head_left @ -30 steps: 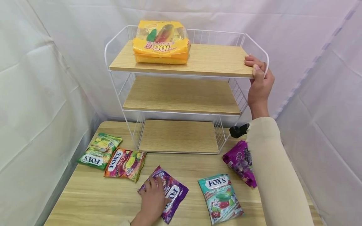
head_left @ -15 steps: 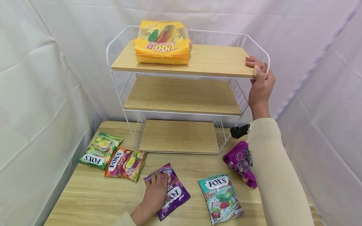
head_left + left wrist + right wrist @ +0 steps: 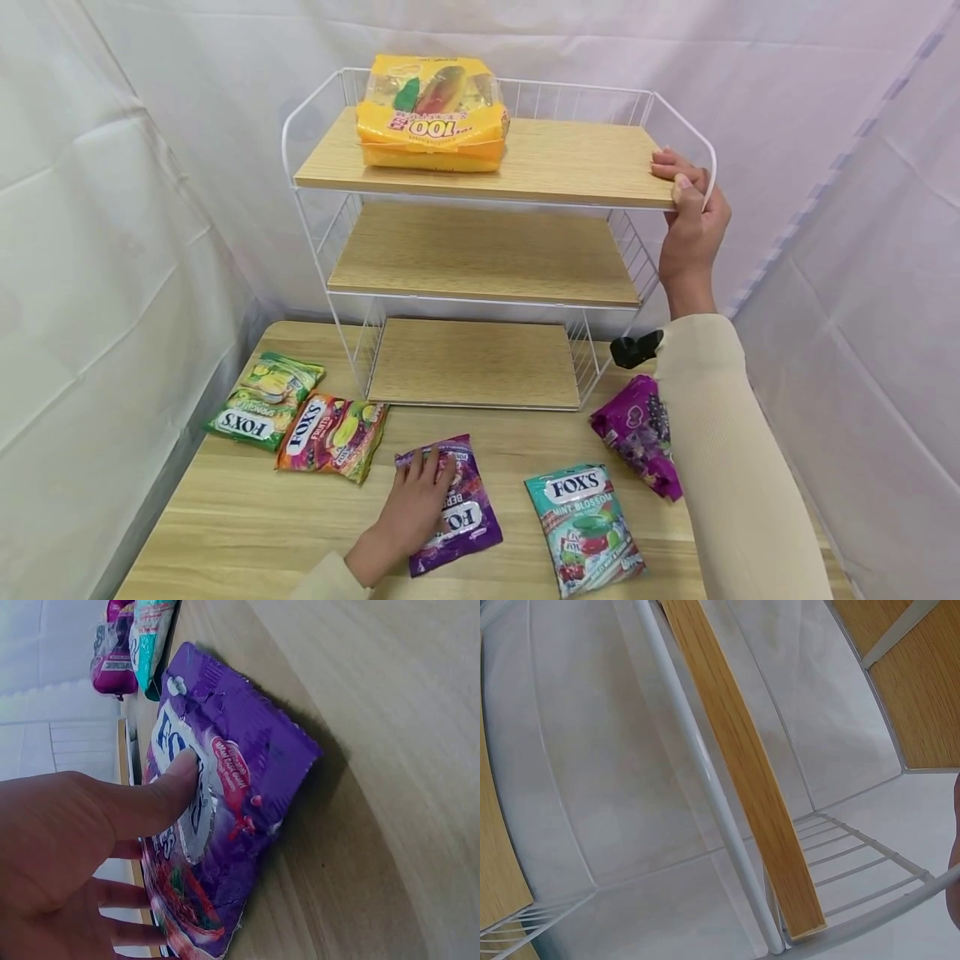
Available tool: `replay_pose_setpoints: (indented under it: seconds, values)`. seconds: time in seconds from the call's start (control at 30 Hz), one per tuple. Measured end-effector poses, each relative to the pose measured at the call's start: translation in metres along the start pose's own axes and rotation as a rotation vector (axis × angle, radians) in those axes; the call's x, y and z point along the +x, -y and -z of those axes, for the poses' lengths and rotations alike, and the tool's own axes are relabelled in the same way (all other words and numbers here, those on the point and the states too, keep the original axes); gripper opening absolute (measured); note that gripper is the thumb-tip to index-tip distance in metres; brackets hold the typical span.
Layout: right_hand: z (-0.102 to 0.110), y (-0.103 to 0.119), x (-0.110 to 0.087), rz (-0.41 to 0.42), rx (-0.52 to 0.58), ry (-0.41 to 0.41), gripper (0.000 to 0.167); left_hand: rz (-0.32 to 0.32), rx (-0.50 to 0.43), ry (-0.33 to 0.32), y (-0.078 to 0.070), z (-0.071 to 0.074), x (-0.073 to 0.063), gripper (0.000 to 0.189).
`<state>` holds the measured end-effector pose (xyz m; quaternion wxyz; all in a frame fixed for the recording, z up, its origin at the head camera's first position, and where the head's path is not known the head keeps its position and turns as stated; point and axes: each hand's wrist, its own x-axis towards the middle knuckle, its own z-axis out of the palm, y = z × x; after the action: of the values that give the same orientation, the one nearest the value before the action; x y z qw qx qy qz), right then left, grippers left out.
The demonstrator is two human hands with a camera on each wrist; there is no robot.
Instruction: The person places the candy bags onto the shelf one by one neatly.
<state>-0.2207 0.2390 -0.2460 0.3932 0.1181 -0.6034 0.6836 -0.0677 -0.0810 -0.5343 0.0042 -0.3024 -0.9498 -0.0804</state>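
My left hand (image 3: 411, 510) rests on a purple FOX'S berries candy bag (image 3: 472, 500) lying on the table, its fingers stretched over the upper part. In the left wrist view, the thumb lies across the logo of the purple bag (image 3: 240, 757). At the upper right, my right hand (image 3: 692, 221) grips the front corner of a white wire rack's top shelf (image 3: 577, 158), thumb at the front edge. A yellow mango candy bag (image 3: 431, 121) sits on that shelf's left side. Only a sliver of the right hand (image 3: 954, 892) shows in the right wrist view.
A teal mint candy bag (image 3: 585, 529) lies right of the purple one. Another purple bag (image 3: 637, 433) is partly behind the right sleeve. Green (image 3: 266, 398) and red-orange (image 3: 333, 435) bags lie left. The rack has a middle shelf (image 3: 483, 250) and a bottom shelf (image 3: 472, 362).
The purple berries bag has turned straighter and shifted slightly right under my left hand, which moved along with it. My right hand keeps its grip on the rack.
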Motion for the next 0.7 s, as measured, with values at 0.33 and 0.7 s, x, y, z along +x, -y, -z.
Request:
replay_pose_setpoints:
  seconds: [0.33,0.7]
  values:
    - [0.0004,-0.0011,0.0007,0.004,0.009,0.001,0.033,-0.057,-0.043,0.026,0.0062,0.0007,0.0018,0.085]
    - [0.0007,0.0001,0.0007,-0.001,0.009,0.008,0.033,0.006,-0.045,-0.020,-0.0002,0.0017,-0.0005,0.078]
